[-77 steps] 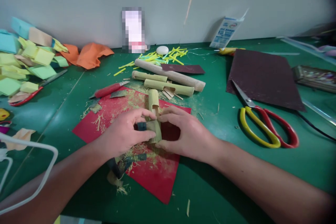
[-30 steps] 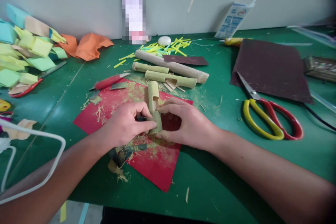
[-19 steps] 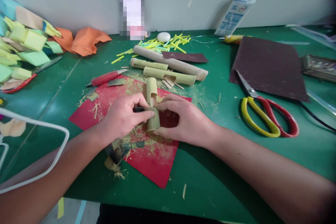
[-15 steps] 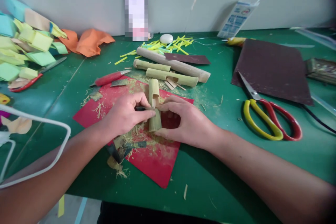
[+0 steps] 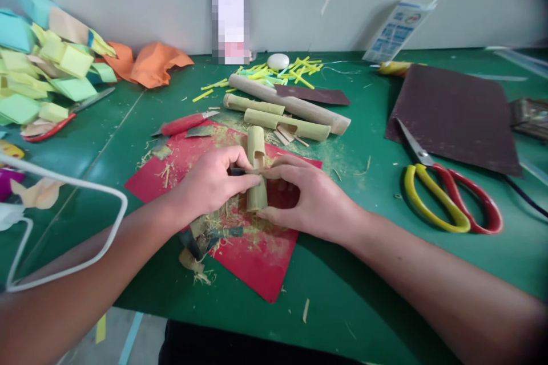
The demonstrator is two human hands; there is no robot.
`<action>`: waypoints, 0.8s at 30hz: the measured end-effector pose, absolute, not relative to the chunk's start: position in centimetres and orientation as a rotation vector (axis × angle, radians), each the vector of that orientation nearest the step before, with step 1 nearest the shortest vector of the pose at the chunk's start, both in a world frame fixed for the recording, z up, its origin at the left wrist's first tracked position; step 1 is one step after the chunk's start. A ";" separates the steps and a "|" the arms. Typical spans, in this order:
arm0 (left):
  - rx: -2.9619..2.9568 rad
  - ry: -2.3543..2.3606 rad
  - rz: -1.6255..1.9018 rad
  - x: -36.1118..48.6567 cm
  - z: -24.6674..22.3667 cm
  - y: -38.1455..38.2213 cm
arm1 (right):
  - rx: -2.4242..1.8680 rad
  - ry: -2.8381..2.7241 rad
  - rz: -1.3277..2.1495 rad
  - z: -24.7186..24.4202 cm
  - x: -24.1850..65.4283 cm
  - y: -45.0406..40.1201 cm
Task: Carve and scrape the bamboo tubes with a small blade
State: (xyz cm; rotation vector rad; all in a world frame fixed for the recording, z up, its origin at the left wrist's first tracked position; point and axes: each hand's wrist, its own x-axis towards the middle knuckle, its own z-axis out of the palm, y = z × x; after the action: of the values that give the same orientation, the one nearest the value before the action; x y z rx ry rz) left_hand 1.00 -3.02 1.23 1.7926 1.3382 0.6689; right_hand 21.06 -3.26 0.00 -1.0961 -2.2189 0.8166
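Observation:
A short bamboo piece [image 5: 256, 198] with a notch cut in its upper side lies lengthwise on a red mat [image 5: 261, 274]. My left hand [image 5: 216, 179] pinches a small dark strip [image 5: 237, 171], which looks like folded sandpaper, across the bamboo at the notch's near edge. My right hand [image 5: 310, 191] is curled along the bamboo's right side, thumb at its near end, index fingertip close to the strip. Fine shavings [image 5: 226, 205] and dark scraps [image 5: 197, 242] lie around the mat.
Beyond the mat lie other bamboo pieces [image 5: 295, 124] and a red-handled knife [image 5: 184, 124]. Scissors [image 5: 454, 199] and a dark sandpaper sheet [image 5: 458, 120] are at right. Folded papers [image 5: 51, 68] pile up at left, near a white wire frame [image 5: 122, 205]. A pixelated upright panel [image 5: 231, 17] stands behind.
The whole view has shifted slightly, so things sit a little further right. Both hands keep their places at the bamboo; the strip has barely moved against it.

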 end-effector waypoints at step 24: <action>1.755 1.262 0.564 1.2 1.4 -3.1 | -1.101 -2.232 0.768 -0.1 20.9 -3.3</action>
State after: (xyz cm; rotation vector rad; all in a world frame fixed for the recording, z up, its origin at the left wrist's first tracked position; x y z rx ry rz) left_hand 1.15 -3.13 1.38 1.7545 1.2623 0.5640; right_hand 20.94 -3.25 -0.09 -1.1014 -2.2324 0.7679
